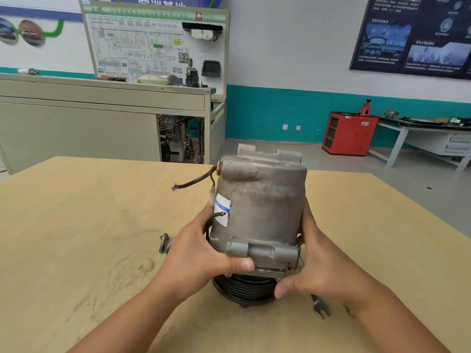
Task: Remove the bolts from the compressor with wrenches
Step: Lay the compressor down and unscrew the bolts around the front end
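Scuffed tan workshop table, compressor

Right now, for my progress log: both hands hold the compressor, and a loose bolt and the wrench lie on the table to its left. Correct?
Not the wrench: the head view shows it on the table right of the compressor, beneath the right hand. The bolt does lie left.

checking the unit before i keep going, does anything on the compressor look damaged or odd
Yes: the dark wire at the compressor's upper left ends in a frayed tip, joined to nothing. A shorter wire by the label also ends bare.
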